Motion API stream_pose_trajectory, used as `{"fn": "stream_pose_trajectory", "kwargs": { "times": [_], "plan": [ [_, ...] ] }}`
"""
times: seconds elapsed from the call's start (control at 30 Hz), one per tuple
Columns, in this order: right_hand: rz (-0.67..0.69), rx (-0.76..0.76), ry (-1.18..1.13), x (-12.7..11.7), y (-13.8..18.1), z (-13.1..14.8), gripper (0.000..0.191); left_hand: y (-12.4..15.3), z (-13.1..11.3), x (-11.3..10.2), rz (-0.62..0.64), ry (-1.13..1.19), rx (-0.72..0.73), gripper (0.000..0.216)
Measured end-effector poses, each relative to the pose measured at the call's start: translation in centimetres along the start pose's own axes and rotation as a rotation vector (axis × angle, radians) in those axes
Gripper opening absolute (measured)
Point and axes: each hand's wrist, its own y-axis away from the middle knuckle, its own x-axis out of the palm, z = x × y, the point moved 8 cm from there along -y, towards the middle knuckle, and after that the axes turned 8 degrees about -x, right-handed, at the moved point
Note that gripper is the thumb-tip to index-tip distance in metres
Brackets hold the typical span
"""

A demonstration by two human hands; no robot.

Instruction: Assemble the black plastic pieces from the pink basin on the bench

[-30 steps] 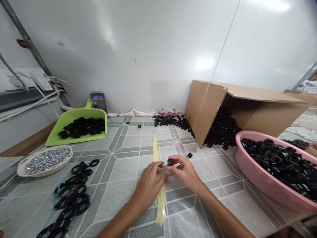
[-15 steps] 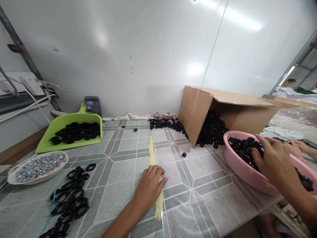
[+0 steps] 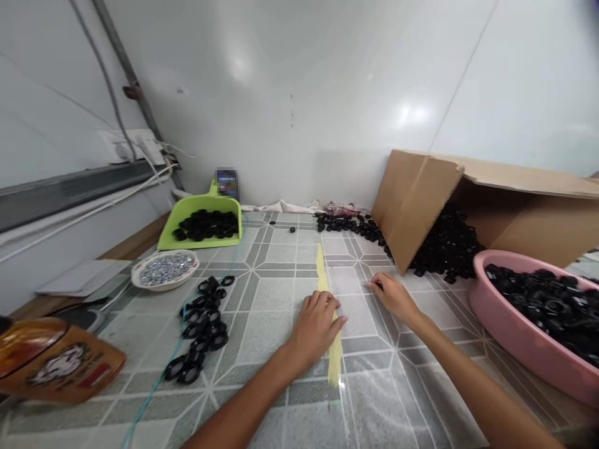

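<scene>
My left hand (image 3: pixel 318 323) rests on the tiled-pattern tabletop, over the yellow tape strip (image 3: pixel 334 362). Its fingers are curled down and the thumb lies a little apart; whatever is under the fingers is hidden. To its right, my right hand (image 3: pixel 395 298) is closed in a pinch just above the table, with a bit of a small black plastic ring (image 3: pixel 377 285) showing between thumb and fingers. A pink basin (image 3: pixel 515 337) heaped with black rings (image 3: pixel 552 302) stands farther right. Left of my left hand lies a cluster of black rings (image 3: pixel 201 327).
A tipped cardboard box (image 3: pixel 412 206) spills black parts at the back right. A green dustpan (image 3: pixel 206 202) holds more. A white dish (image 3: pixel 166 287) of small silver metal pieces, an orange-brown bottle (image 3: pixel 60 362) and a light blue cord (image 3: pixel 154 393) are on the left.
My right hand has left the pink basin and come left, near my left hand, with a black ring in its pinch. The view has turned left, bringing the bottle into sight.
</scene>
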Motion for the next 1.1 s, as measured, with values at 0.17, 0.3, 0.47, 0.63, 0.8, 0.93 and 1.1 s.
{"fn": "stream_pose_trajectory", "kwargs": {
  "times": [0.17, 0.3, 0.47, 0.63, 0.8, 0.93, 1.1],
  "plan": [
    [-0.046, -0.093, -0.047, 0.5, 0.2, 4.6, 0.023, 0.2, 0.5, 0.1, -0.037, 0.001, -0.043, 0.025],
    [-0.044, -0.193, -0.098, 2.7, -2.0, 12.0, 0.019, 0.2, 0.6, 0.7, -0.031, 0.023, -0.042, 0.025],
    [0.222, -0.401, -0.152, 10.9, -6.9, 24.9, 0.026, 0.2, 1.2, 1.6, 0.0, 0.017, -0.047, 0.028],
    [0.458, -0.483, -0.121, 18.3, -10.8, 31.5, 0.025, 0.3, 1.9, 2.0, -0.033, 0.039, -0.048, 0.035],
    [0.551, -0.528, -0.119, 20.2, -10.9, 31.9, 0.025, 0.4, 2.1, 2.2, -0.038, 0.069, -0.036, 0.036],
    [0.495, -0.512, -0.181, 16.9, -9.5, 29.5, 0.019, 0.1, 2.3, 1.8, -0.017, 0.157, -0.06, 0.032],
    [0.348, -0.337, -0.365, 8.5, -6.7, 20.9, 0.031, -0.9, 3.0, 0.4, -0.056, 0.311, -0.118, 0.03]
  ]
}}
